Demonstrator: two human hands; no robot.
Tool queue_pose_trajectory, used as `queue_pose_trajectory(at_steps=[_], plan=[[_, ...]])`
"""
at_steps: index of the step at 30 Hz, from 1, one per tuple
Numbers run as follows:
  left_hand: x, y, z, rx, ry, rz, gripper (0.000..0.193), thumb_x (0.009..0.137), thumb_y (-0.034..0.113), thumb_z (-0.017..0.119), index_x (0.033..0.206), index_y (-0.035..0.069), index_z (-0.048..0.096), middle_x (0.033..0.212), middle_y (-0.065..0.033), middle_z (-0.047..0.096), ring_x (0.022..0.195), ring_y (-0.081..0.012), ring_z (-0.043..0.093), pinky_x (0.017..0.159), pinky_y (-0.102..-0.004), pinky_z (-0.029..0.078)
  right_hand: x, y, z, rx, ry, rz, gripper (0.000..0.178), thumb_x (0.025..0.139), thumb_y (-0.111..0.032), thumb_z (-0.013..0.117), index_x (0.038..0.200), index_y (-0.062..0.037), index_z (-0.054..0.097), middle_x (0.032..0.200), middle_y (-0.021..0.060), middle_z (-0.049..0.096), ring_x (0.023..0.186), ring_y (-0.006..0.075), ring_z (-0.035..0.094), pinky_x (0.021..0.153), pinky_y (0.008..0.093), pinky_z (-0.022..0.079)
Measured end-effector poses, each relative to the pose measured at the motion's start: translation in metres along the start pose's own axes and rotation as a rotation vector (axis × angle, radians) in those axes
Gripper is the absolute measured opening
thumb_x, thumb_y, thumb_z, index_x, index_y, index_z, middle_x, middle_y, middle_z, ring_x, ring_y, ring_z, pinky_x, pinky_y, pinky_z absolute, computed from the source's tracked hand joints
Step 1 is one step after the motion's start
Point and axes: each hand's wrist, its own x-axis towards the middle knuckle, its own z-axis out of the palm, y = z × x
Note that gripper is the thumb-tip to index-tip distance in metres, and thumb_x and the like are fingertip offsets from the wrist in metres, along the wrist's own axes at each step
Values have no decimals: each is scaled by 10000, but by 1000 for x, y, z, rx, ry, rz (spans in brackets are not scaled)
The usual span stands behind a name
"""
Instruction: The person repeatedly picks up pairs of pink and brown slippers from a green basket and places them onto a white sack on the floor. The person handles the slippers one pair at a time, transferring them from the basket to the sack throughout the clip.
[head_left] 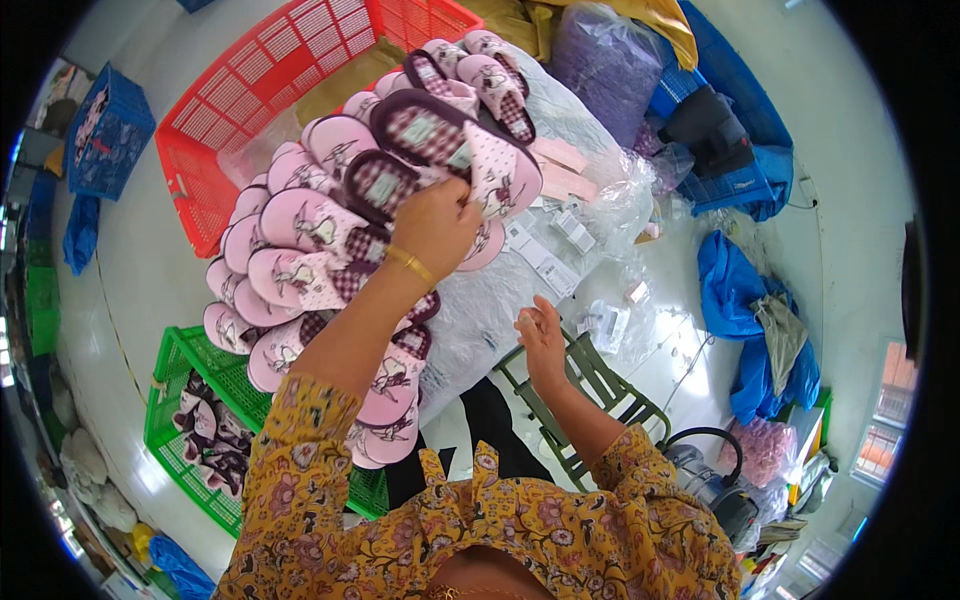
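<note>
My left hand [437, 225] reaches over a table covered with clear plastic sheeting [455, 330], its fingers closed on a pink slipper [507, 172]. The slipper has a dark rim, a checked insole and an animal print on the toe. A second dark-soled slipper [382, 187] is close against the same hand; whether it is gripped too I cannot tell. Many matching slippers [305, 220] are heaped in overlapping rows to the left. My right hand [543, 345] hovers near the table's right edge, empty, fingers apart. White printed labels [542, 262] lie on the plastic between the hands.
A red crate [200, 170] stands behind the heap, and a green crate [165, 400] with more slippers is at lower left. A folding metal chair [585, 400] is beside my right forearm. A purple-filled bag [605, 70] and a blue crate [750, 185] are at back right.
</note>
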Motion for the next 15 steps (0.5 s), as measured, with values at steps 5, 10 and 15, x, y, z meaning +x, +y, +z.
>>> queue_pose_trajectory(at_steps=[5, 10, 15], plan=[[83, 15, 75, 226, -86, 14, 216, 801, 240, 583, 793, 36, 652, 779, -214, 648, 744, -371, 638, 678, -457, 498, 0, 19, -45, 61, 68, 12, 486, 923, -132, 592, 1339, -8, 373, 1035, 46, 532, 876, 88, 509, 771, 228, 438], [162, 4, 138, 464, -77, -36, 235, 814, 249, 558, 836, 45, 672, 869, -216, 671, 835, -385, 654, 770, -471, 515, -13, 49, -96, 48, 186, 72, 502, 919, -138, 598, 1346, -14, 366, 1047, 53, 535, 870, 87, 516, 758, 220, 437], [204, -52, 175, 605, -45, -98, 228, 849, 219, 537, 950, 41, 639, 921, -215, 671, 883, -379, 653, 780, -473, 517, -30, 78, -125, 23, 253, 134, 499, 918, -132, 599, 1347, -20, 368, 1011, 34, 546, 855, 77, 519, 759, 213, 438]])
